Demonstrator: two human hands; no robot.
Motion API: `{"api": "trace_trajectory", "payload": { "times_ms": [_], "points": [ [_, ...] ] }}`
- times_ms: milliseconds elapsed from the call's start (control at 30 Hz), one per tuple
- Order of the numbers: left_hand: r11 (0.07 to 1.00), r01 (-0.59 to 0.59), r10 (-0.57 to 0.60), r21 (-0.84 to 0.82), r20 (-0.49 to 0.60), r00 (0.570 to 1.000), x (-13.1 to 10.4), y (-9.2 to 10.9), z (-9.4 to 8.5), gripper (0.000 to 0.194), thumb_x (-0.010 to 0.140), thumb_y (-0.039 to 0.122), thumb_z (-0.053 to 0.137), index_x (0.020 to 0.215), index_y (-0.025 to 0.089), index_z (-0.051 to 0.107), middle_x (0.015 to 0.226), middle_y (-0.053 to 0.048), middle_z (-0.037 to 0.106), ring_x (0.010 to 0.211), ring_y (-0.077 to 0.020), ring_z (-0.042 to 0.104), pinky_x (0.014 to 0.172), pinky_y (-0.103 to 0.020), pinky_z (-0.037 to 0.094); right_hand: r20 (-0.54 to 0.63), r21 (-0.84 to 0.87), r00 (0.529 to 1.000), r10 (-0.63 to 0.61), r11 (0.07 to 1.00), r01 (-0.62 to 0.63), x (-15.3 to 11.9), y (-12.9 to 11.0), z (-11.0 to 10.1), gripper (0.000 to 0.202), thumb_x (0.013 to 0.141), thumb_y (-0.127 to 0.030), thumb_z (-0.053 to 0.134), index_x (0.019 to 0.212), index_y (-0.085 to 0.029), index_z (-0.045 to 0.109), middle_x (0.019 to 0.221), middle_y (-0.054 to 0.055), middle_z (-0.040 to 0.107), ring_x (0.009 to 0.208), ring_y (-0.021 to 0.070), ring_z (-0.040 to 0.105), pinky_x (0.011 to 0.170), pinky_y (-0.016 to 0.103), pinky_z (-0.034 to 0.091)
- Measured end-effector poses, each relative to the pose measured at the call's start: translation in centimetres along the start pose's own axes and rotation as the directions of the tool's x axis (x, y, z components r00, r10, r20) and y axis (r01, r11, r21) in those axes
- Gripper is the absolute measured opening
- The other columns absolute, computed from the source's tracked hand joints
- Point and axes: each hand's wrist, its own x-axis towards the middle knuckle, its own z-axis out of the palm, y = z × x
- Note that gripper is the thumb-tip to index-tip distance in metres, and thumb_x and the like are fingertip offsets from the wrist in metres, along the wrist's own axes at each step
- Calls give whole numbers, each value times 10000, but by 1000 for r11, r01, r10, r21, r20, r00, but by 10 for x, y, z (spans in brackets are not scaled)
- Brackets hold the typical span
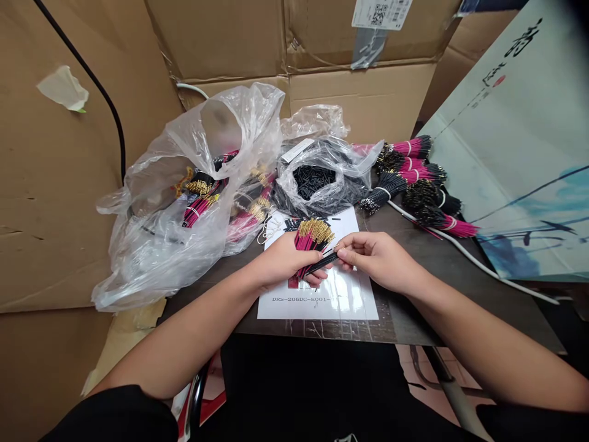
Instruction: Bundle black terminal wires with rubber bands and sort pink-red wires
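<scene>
My left hand [294, 261] is wrapped round a bundle of pink and black wires [309, 245] with gold tips pointing up and away. Close on its right, my right hand [363, 255] pinches the end of thin black wires [324, 263] that stick out sideways from the left hand. Both hands are over a printed white sheet [317, 307] on the dark table. Small black tubes [291, 224] lie loose just behind the bundle.
An open plastic bag of black tubes [315, 181] stands behind the hands. At the left is a large clear bag [161, 258] with wire bundles. Tied bundles [416, 175] and a white cable [483, 267] lie right, beside a painted board [529, 159]. Cardboard [359, 98] walls the back.
</scene>
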Motion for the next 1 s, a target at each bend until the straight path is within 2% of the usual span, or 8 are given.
{"api": "trace_trajectory", "payload": {
  "times_ms": [167, 300, 433, 533, 633, 733, 867, 1000],
  "points": [
    [998, -18, 19, 60, -13, 1000, -2, 4, 6, 256, 779, 241, 813, 930, 118, 647, 842, -147, 762, 648, -220, 748, 540, -287, 602, -26, -224, 998, -61, 973, 54, 0, 5, -2, 215, 897, -384, 664, 910, -183, 739, 725, 30, 711, 656, 159, 630, 632, 299, 492],
    [993, -7, 15, 120, -67, 998, -3, 6, 11, 230, 811, 158, 754, 966, 139, 585, 745, -96, 743, 620, -224, 746, 585, -341, 634, -66, -263, 989, -136, 958, 114, -2, 7, -2, 231, 867, -380, 717, 1004, -197, 743, 821, 38, 747, 723, 173, 661, 663, 301, 508],
    [991, -40, 49, 129, -68, 996, -2, 5, 14, 229, 813, 135, 732, 955, 153, 554, 699, -57, 716, 623, -230, 745, 607, -379, 646, -57, -398, 984, -171, 907, 135, -3, 3, 0, 183, 910, -356, 671, 885, -196, 758, 670, 10, 691, 598, 143, 578, 583, 281, 433],
    [987, -55, 68, 153, -82, 994, -3, 4, 14, 236, 803, 142, 725, 967, 163, 558, 688, -41, 704, 614, -224, 733, 565, -340, 619, -14, -517, 972, -233, 834, 193, -3, -1, 1, 164, 931, -284, 631, 852, -195, 744, 698, 12, 703, 615, 139, 576, 613, 279, 418],
    [948, -133, 178, 289, -135, 975, -5, 4, 9, 195, 787, 159, 722, 936, 169, 596, 733, -44, 714, 591, -187, 699, 498, -251, 539, 25, -567, 953, -301, 781, 262, -3, -2, 0, 160, 945, -239, 601, 854, -190, 722, 763, 21, 722, 666, 143, 601, 659, 279, 426],
    [875, -239, 344, 421, -194, 919, -5, 4, 1, 131, 757, 143, 727, 843, 167, 632, 756, -48, 727, 610, -165, 682, 514, -221, 508, 18, -578, 943, -331, 766, 280, -4, -3, -3, 158, 951, -234, 600, 848, -194, 714, 753, 18, 712, 655, 143, 593, 646, 276, 417],
    [902, -251, 349, 351, -250, 903, -2, 5, -6, 132, 761, 113, 702, 863, 169, 638, 749, -60, 753, 635, -198, 725, 585, -269, 572, -16, -595, 944, -329, 762, 255, -4, -2, -6, 148, 950, -248, 620, 850, -205, 721, 740, 12, 716, 642, 148, 601, 637, 279, 421],
    [925, -272, 346, 264, -294, 891, -1, 9, -7, 161, 764, 102, 724, 880, 155, 626, 748, -75, 756, 656, -214, 753, 620, -298, 617, 33, -645, 927, -373, 701, 305, -2, 3, -6, 145, 962, -233, 613, 890, -195, 733, 831, 38, 750, 730, 173, 652, 704, 303, 461]
  ]
}}
